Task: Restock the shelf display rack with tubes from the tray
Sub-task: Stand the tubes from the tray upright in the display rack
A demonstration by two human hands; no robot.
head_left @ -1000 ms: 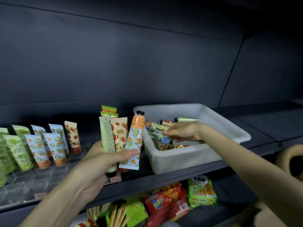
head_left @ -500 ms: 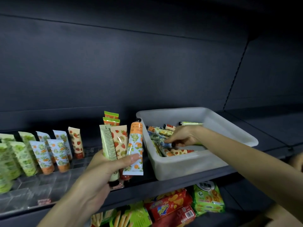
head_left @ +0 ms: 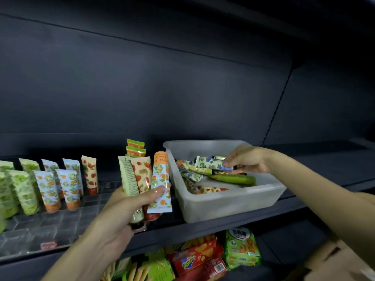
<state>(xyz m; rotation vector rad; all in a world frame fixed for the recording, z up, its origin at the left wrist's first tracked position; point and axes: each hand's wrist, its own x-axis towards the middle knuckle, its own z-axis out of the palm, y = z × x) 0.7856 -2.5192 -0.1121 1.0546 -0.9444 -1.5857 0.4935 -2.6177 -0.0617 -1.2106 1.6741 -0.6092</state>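
Picking step: my right hand (head_left: 246, 159) pinches a blue-capped floral tube (head_left: 209, 162) by its cap, just above the white tray (head_left: 233, 201). Left hand (head_left: 129, 201) grips three tubes (head_left: 142, 175), fanned. Next, probably: pass it left, then fill the clear display rack (head_left: 50, 222).

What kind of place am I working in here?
Most likely a shop aisle: dark retail shelving carries a clear display rack of upright tubes, and packaged snacks fill the shelf below.
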